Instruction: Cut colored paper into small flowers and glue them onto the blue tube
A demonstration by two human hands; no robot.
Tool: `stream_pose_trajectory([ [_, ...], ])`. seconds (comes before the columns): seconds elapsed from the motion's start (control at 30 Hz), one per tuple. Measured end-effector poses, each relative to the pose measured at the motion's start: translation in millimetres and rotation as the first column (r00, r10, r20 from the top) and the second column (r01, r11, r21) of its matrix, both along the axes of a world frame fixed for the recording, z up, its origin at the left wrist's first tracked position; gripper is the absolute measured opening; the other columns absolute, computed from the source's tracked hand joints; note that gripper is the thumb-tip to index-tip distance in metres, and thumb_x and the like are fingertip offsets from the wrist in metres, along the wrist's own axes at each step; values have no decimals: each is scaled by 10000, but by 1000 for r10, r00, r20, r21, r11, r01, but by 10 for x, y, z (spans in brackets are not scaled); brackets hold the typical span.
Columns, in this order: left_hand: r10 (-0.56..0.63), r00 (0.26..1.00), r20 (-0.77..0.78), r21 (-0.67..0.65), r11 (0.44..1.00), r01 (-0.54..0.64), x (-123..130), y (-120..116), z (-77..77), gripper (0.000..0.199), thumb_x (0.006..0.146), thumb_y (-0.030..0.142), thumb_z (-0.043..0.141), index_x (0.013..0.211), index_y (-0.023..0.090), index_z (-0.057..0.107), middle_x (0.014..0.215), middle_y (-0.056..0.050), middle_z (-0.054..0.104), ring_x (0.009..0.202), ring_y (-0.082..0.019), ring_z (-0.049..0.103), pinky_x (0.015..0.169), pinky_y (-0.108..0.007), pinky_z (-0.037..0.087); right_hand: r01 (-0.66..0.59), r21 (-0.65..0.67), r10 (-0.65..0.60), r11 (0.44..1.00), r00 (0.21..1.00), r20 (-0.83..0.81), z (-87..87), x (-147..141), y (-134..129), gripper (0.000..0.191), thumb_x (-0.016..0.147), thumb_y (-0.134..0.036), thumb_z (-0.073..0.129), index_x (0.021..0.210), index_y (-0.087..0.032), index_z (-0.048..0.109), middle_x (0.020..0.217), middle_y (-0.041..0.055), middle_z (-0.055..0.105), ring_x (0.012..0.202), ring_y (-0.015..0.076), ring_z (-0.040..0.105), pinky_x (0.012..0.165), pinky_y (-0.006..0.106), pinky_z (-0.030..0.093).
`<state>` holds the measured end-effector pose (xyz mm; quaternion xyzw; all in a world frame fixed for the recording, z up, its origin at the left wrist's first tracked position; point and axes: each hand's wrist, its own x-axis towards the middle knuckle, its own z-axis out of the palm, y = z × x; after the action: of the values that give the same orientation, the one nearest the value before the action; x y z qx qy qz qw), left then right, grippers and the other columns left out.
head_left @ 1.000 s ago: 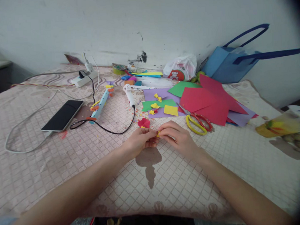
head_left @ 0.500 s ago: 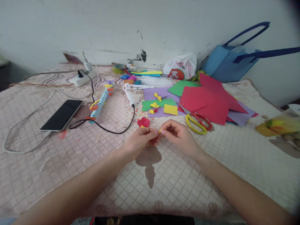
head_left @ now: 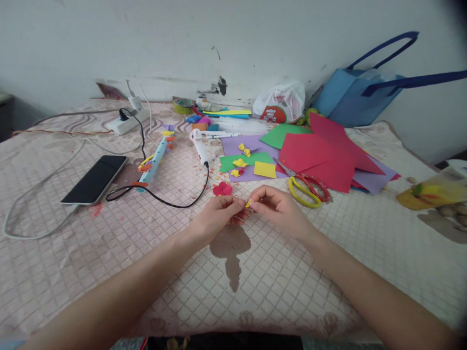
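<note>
Over the middle of the table, my left hand (head_left: pixel 222 212) and my right hand (head_left: pixel 275 206) meet at the fingertips. Between them is a small yellow piece (head_left: pixel 248 202), pinched by both hands. Just beyond my left hand lies a red paper flower (head_left: pixel 222 189). Yellow folded pieces (head_left: pixel 239 163) and a yellow paper rectangle (head_left: pixel 265 169) rest on green and purple paper. To the right of these are yellow-handled scissors (head_left: pixel 304 193) and red-handled scissors (head_left: pixel 315 186), lying close together.
A white glue gun (head_left: pixel 199 147) with a black cord lies behind my left hand. Leftward are a light blue strip (head_left: pixel 153 165), a phone (head_left: pixel 95 179) and a power strip (head_left: pixel 129 122). Red sheets (head_left: pixel 321 161), a blue bag (head_left: pixel 354 97) and a cup (head_left: pixel 435 189) are at right.
The yellow piece shows a little more between my fingertips. My hands have barely moved, and the whole view has shifted very slightly.
</note>
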<state>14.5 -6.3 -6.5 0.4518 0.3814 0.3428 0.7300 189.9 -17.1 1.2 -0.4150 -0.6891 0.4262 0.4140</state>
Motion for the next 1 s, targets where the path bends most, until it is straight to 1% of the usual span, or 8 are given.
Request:
stream_pose_trajectory([
  [0.2, -26, 999, -27, 68, 997, 28, 0, 17, -34, 227, 746, 348, 631, 703, 126, 607, 702, -24, 616, 653, -102, 559, 631, -237, 448, -3, -2, 3, 1000, 1000, 7, -11, 1, 0, 18, 824, -209, 556, 815, -198, 568, 805, 8, 582, 726, 134, 559, 664, 278, 460],
  [0.4, -11, 995, -98, 149, 989, 26, 4, 6, -10, 235, 782, 351, 584, 716, 125, 598, 694, -22, 606, 651, -102, 557, 629, -237, 453, 0, -14, 0, 1000, 1000, 5, 0, -3, -4, 27, 828, -213, 547, 819, -199, 568, 798, 8, 579, 722, 138, 560, 662, 286, 461],
  [0.47, -18, 991, -130, 186, 982, 42, -1, 7, -2, 231, 789, 346, 571, 727, 124, 597, 693, -22, 602, 652, -105, 558, 627, -239, 456, -2, -15, 2, 1000, 1000, 4, 2, -5, -6, 29, 828, -214, 548, 814, -196, 566, 805, 10, 579, 729, 139, 559, 666, 288, 459],
  [0.57, -20, 979, -204, 293, 953, 80, -7, 7, 7, 221, 801, 325, 546, 712, 127, 587, 661, -13, 584, 617, -100, 540, 597, -232, 443, 10, -12, -10, 1000, 1000, 0, 0, -16, -10, 29, 820, -218, 559, 805, -194, 565, 812, 12, 578, 738, 140, 556, 671, 288, 456],
  [0.67, 54, 950, -307, 430, 898, 88, 0, -13, 12, 200, 810, 294, 525, 697, 136, 573, 636, -4, 568, 596, -102, 522, 572, -229, 419, 29, -23, -29, 999, 1000, 0, -5, -33, -18, 30, 823, -218, 550, 809, -194, 563, 812, 13, 576, 741, 142, 553, 670, 290, 455],
  [0.77, 123, 935, -334, 507, 859, 68, 17, -43, 0, 191, 819, 279, 512, 693, 142, 558, 644, -4, 565, 606, -105, 516, 575, -230, 412, 45, -30, -46, 999, 999, -7, -18, -48, -25, 37, 830, -226, 538, 816, -197, 555, 802, 12, 570, 737, 144, 550, 663, 292, 454],
  [0.87, 106, 953, -283, 485, 873, 46, 32, -61, -31, 212, 838, 309, 492, 726, 143, 562, 668, -7, 571, 630, -110, 528, 604, -236, 427, 70, -35, -71, 997, 997, -24, -40, -61, -27, 48, 830, -244, 541, 815, -199, 549, 795, 10, 562, 736, 146, 546, 666, 295, 456],
  [1.0, 47, 980, -192, 370, 928, 28, 51, -61, -58, 232, 848, 336, 477, 748, 149, 571, 688, -5, 584, 638, -106, 545, 636, -238, 450, 94, -96, -102, 991, 992, -81, -67, -73, -26, 75, 836, -277, 540, 819, -205, 533, 788, 7, 556, 710, 146, 553, 655, 308, 471],
])
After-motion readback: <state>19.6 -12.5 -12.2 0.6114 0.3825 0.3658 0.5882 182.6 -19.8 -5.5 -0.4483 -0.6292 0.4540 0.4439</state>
